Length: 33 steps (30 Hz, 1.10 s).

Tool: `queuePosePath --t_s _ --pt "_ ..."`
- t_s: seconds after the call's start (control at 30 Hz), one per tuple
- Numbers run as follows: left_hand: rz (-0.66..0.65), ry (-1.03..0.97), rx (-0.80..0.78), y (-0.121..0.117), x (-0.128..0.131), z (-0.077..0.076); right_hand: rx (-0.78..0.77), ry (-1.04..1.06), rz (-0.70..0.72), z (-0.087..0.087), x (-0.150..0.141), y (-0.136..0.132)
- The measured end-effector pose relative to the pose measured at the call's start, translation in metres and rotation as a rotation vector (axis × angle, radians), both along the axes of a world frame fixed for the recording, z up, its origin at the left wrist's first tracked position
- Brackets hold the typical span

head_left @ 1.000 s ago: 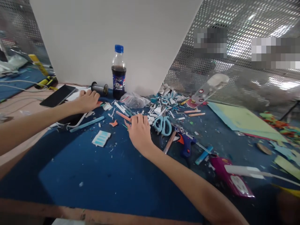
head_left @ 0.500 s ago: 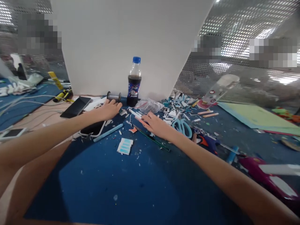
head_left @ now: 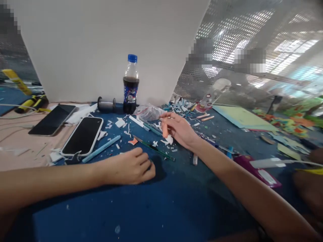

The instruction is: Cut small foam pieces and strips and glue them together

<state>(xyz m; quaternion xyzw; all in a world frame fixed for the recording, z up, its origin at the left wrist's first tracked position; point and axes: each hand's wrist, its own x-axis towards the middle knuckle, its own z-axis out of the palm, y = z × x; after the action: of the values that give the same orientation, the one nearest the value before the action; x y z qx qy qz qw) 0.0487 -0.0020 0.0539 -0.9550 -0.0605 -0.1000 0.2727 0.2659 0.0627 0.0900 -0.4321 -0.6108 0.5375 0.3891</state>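
Note:
My left hand (head_left: 131, 166) rests on the blue mat (head_left: 131, 208) with its fingers curled under; anything inside them is hidden. My right hand (head_left: 178, 129) is raised a little above the mat and pinches a short orange stick (head_left: 165, 129) between thumb and fingers. Below and left of that hand lies a thin dark green rod (head_left: 153, 148). White and light blue pens (head_left: 141, 123) and paper scraps lie just beyond it.
A cola bottle (head_left: 130, 85) stands against a white board (head_left: 108, 47), a wire spool (head_left: 106, 105) beside it. Two phones (head_left: 82, 136) (head_left: 51, 120) lie at left. A plastic bag (head_left: 148, 112), paper sheets (head_left: 241, 117) and a pink case (head_left: 257, 169) are at right.
My left hand came back from the far left near the spool and curled up on the mat in front of me. My right hand lifted off the mat with the orange stick.

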Motion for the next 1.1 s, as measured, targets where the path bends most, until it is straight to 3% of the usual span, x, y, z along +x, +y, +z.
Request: queuePosePath --t_s 0.1,0.17,0.27,0.37,0.57,0.7,0.8,0.87,1.0,1.1 --pt "0.043 -0.001 -0.042 -0.001 0.014 -0.009 -0.439 0.429 0.113 -0.005 0.000 -0.015" --pt "0.088 -0.033 -0.098 0.001 0.017 -0.016 -0.518 0.575 0.169 -0.017 -0.003 -0.026" --pt "0.121 -0.092 -0.169 0.000 0.017 -0.025 -0.489 0.700 0.163 -0.040 -0.011 -0.042" --pt "0.165 -0.162 -0.164 -0.005 0.014 -0.030 -0.450 0.696 0.171 -0.054 -0.019 -0.052" --pt "0.278 -0.330 -0.196 -0.009 -0.004 -0.024 -0.325 0.568 0.093 -0.053 -0.017 -0.051" --pt "0.328 -0.505 -0.294 -0.013 -0.013 -0.015 -0.247 0.492 0.221 -0.055 -0.016 -0.067" --pt "0.240 -0.463 -0.502 -0.022 -0.011 -0.012 -0.133 0.372 0.441 -0.052 -0.022 -0.090" --pt "0.172 -0.413 -0.577 -0.030 -0.011 -0.013 0.038 0.266 0.517 -0.049 -0.026 -0.102" --pt "0.124 -0.383 -0.552 -0.047 -0.014 -0.019 0.528 0.102 0.579 -0.049 -0.031 -0.111" --pt "0.065 -0.404 -0.514 -0.055 -0.016 -0.021 0.797 0.012 0.579 -0.058 -0.035 -0.110"
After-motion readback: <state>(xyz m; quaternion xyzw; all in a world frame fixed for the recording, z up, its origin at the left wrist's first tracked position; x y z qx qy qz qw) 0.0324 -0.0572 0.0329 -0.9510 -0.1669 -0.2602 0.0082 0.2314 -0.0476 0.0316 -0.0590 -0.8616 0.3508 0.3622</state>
